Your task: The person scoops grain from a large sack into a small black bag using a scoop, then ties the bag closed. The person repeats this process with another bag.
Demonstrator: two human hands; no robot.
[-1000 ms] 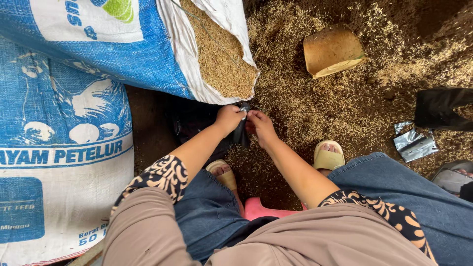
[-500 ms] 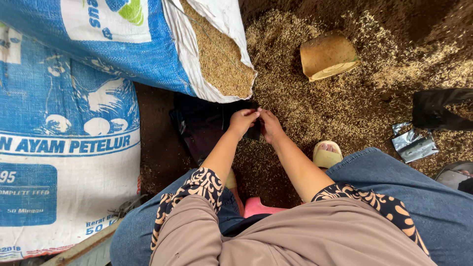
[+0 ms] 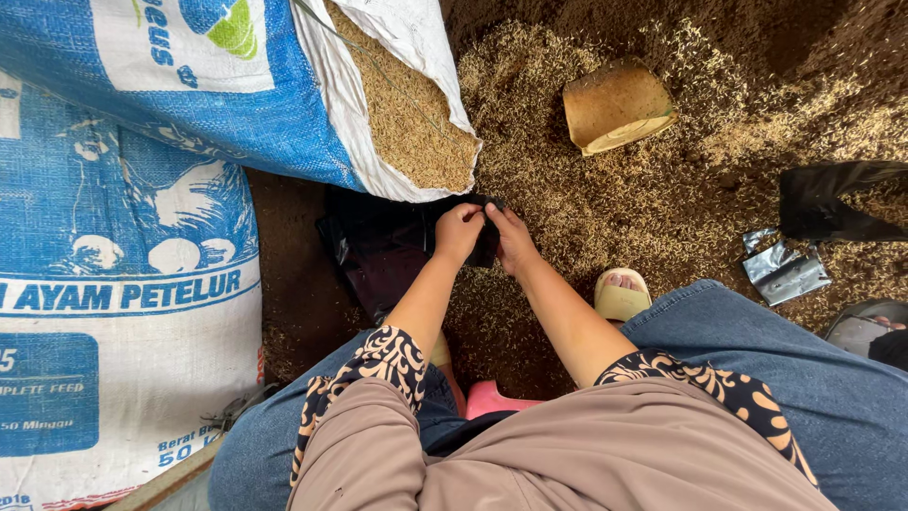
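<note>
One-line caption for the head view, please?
Both hands, left and right, pinch a black plastic bag beside an open husk sack.

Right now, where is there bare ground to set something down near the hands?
Bare dark soil lies left of the black bag, against the printed feed sack. Crowded: both hands, left hand and right hand, pinch the bag's edge below the open grain sack; husks cover the ground toward the wooden scoop.

Ground of dark brown earth [image 3: 757, 38], strewn thickly with pale rice husks [image 3: 605, 199] that thin out toward the upper right. A large blue-and-white woven feed sack [image 3: 104, 312] stands at the left; a second, opened sack [image 3: 284, 104] leans above it, husks showing at its mouth. A tan scoop-like container [image 3: 615, 104] lies on the husks. Crumpled silver foil [image 3: 783, 273] lies at the right. Lighting is soft, even daylight.
</note>
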